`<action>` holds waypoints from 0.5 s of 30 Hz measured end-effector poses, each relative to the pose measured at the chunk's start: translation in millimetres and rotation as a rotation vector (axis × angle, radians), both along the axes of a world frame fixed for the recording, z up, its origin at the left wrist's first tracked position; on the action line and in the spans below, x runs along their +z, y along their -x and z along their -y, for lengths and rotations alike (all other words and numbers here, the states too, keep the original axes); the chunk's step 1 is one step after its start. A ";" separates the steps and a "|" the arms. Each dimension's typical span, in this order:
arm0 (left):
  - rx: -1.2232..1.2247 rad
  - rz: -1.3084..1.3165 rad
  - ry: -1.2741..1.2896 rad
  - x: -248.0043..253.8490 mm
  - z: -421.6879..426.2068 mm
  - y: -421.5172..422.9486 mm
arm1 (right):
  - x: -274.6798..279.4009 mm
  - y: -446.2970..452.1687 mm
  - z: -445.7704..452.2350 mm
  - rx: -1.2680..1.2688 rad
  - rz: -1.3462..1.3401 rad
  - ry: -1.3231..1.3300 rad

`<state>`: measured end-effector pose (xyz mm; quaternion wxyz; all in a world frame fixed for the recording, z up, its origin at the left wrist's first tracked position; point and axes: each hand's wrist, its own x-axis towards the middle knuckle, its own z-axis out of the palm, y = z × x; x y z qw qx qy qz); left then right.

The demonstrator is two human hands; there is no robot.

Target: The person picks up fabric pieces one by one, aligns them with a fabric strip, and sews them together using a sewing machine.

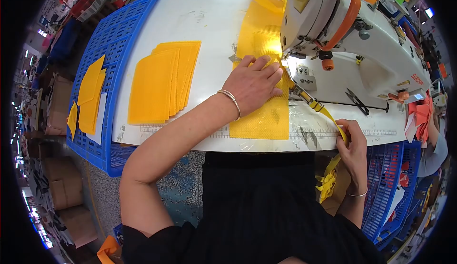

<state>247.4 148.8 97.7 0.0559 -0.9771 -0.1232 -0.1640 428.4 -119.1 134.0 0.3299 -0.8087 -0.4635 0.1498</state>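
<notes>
My left hand [257, 83] lies with fingers spread on a yellow mesh fabric panel [259, 123], close beside the needle area of a white sewing machine [314, 21]. The panel runs along the machine's left side, under its lamp. At the table's front edge, my right hand [351, 142] pinches a narrow yellow binding strip [331, 116]. From those fingers the strip leads up into a metal binder attachment [304, 95] near the needle. Its other end hangs below the table in a loose bunch [327, 185].
Stacked yellow fabric pieces [159, 85] lie on the white table [200, 19]. More yellow pieces [91, 95] rest on a blue plastic crate [124, 31] at the left. Black thread snips [357, 102] lie right of the binder. Blue baskets [381, 188] and red fabric [419, 119] are at the right.
</notes>
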 end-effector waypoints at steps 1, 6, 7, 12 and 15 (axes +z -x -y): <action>0.001 -0.003 0.006 0.2 -0.1 -1.2 | 0.9 0.7 -0.4 -0.005 -0.012 0.007; -0.018 0.046 0.018 -4.0 -2.7 -4.8 | -0.3 -1.1 -1.0 -0.001 -0.016 -0.003; -0.028 0.071 0.019 -5.9 -3.0 -4.8 | -1.6 -1.6 -0.7 0.005 -0.008 -0.015; -0.026 0.103 0.032 -5.6 1.5 -5.1 | -3.0 -3.0 0.3 0.012 0.003 -0.032; -0.018 0.104 0.042 -6.4 0.2 -7.4 | -1.3 -1.4 -0.4 0.004 -0.005 -0.030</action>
